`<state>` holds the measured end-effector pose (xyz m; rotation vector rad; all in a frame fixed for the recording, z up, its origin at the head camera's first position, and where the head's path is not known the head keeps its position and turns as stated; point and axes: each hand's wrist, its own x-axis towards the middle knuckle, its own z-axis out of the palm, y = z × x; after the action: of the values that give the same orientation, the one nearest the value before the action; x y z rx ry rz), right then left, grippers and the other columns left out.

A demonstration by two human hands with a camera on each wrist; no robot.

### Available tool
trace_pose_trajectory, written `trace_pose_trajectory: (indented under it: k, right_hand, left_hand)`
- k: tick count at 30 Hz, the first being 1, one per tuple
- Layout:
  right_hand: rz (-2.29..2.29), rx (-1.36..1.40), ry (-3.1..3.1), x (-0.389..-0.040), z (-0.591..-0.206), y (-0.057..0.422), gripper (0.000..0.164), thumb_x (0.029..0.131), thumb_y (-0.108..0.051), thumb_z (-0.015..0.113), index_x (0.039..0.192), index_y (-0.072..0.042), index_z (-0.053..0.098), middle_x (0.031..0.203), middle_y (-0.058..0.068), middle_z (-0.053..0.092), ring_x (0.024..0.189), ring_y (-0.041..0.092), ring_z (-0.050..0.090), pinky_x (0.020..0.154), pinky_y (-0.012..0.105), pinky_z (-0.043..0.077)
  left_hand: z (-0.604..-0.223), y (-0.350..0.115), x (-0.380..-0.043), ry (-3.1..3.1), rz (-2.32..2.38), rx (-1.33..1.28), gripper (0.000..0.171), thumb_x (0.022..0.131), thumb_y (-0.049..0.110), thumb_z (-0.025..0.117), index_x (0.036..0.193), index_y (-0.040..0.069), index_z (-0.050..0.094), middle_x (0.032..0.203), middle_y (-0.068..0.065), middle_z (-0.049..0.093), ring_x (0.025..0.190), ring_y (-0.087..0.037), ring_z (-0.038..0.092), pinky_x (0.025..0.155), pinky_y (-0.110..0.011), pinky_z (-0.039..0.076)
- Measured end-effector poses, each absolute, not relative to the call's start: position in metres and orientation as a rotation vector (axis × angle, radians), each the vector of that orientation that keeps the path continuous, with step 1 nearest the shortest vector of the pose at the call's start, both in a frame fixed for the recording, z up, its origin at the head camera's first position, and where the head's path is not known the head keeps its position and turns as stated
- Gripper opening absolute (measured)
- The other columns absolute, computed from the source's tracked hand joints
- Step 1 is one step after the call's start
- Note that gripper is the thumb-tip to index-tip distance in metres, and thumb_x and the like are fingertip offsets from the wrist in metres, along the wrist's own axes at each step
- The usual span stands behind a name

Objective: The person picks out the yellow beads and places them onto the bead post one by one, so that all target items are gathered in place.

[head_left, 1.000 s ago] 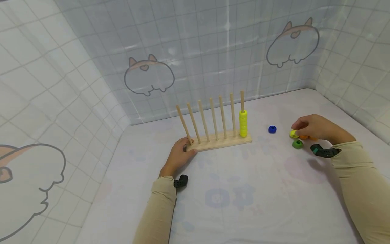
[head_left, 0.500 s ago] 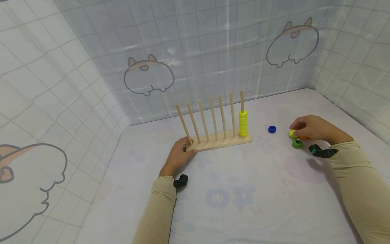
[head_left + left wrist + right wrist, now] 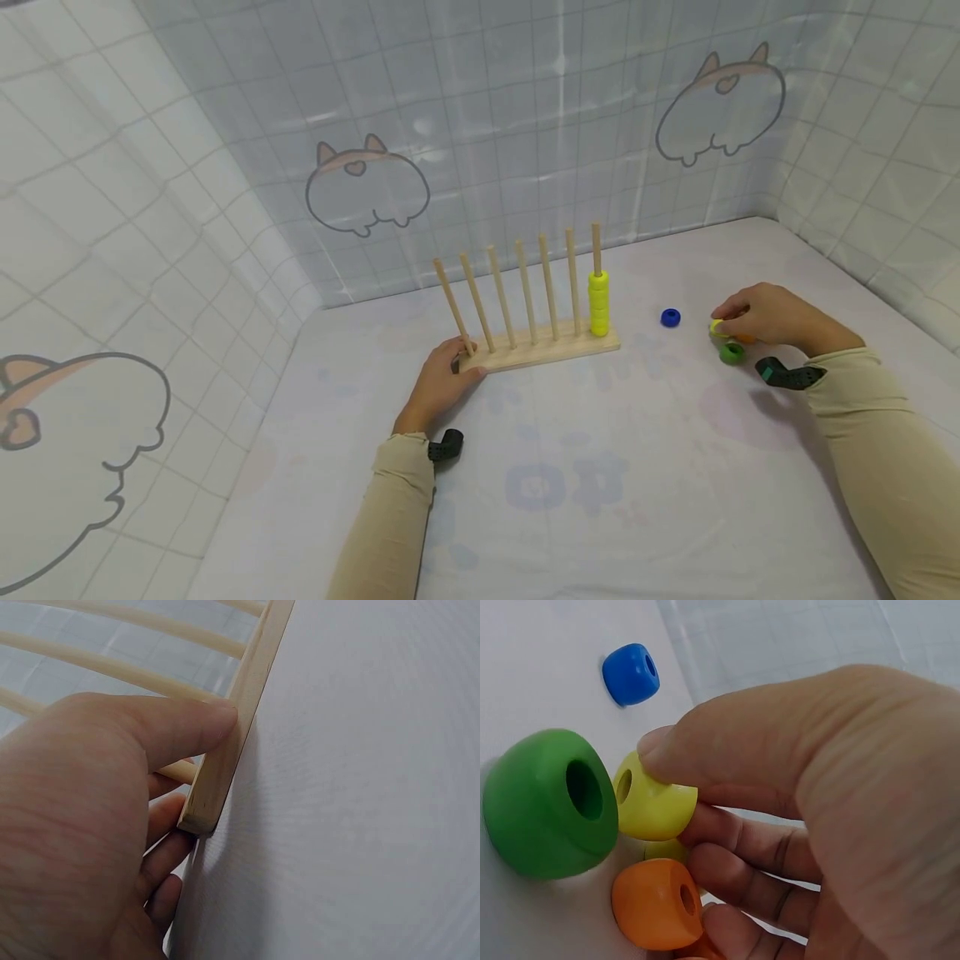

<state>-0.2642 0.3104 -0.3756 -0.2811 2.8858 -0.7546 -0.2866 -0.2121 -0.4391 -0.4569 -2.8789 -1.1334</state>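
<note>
A wooden peg rack [image 3: 540, 353] with a row of upright dowels stands on the table. Yellow beads [image 3: 598, 304] are stacked on its rightmost dowel. My left hand [image 3: 437, 387] grips the rack's left end, thumb along the front edge of the base [image 3: 217, 765] and fingers behind. Over on the right, my right hand [image 3: 780, 318] pinches a yellow bead [image 3: 654, 806] between thumb and fingers, low at the table. Close by sit a green bead [image 3: 547, 802] and an orange bead [image 3: 656, 904]. Another yellow bead [image 3: 664, 850] shows partly beneath the pinched one.
A blue bead [image 3: 671, 317] lies alone between the rack and my right hand. More orange shows under the fingers, mostly hidden. Tile-patterned walls [image 3: 495, 125] enclose the white-covered table [image 3: 570, 533] at the back and both sides.
My right hand has shifted slightly left, and the yellow bead at its fingertips has moved left with it. The left hand and the rack have stayed in place.
</note>
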Motion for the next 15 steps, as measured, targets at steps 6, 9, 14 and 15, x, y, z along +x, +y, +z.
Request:
trace_pose_trajectory:
  k: [6,9,14,15]
  right_hand:
    - [-0.728,-0.315,2.909,-0.2648,-0.3758,0.3082,0.034,0.092,-0.024,0.070,0.115,0.001,0.073,0.116,0.021,0.068,0.107,0.037,0.058,0.090,0.057,0.045]
    - [-0.704,-0.354,2.926,-0.2640,-0.3746,0.3070,0.034,0.091,-0.024,0.070,0.114,0.001,0.073,0.118,0.023,0.067,0.109,0.039,0.058,0.091,0.058,0.046]
    - [-0.702,-0.359,2.913,-0.2628,-0.3739,0.3064,0.039,0.091,-0.028,0.072,0.116,0.002,0.073,0.119,0.025,0.065,0.109,0.038,0.058,0.089,0.056,0.047]
    - [-0.707,-0.350,2.907,-0.2625,-0.3740,0.3063,0.040,0.091,-0.029,0.073,0.116,0.002,0.073,0.119,0.024,0.066,0.108,0.037,0.059,0.088,0.055,0.047]
  left_hand:
    - [-0.4401,-0.2116,-0.2870,-2.886,-1.132,-0.452,0.048,0.093,0.034,0.071,0.137,0.017,0.060,0.154,-0.006,0.042,0.143,-0.029,0.034,0.115,-0.049,0.031]
    - [-0.4396,-0.2118,-0.2864,-2.883,-1.134,-0.451,0.048,0.093,0.034,0.071,0.137,0.017,0.060,0.154,-0.006,0.043,0.142,-0.029,0.035,0.114,-0.048,0.032]
    - [-0.4393,-0.2121,-0.2865,-2.875,-1.141,-0.464,0.049,0.092,0.033,0.071,0.137,0.017,0.059,0.153,-0.006,0.044,0.142,-0.029,0.036,0.114,-0.048,0.031]
    - [-0.4392,-0.2121,-0.2867,-2.873,-1.142,-0.471,0.050,0.092,0.033,0.071,0.138,0.017,0.059,0.153,-0.006,0.044,0.142,-0.029,0.036,0.114,-0.048,0.031]
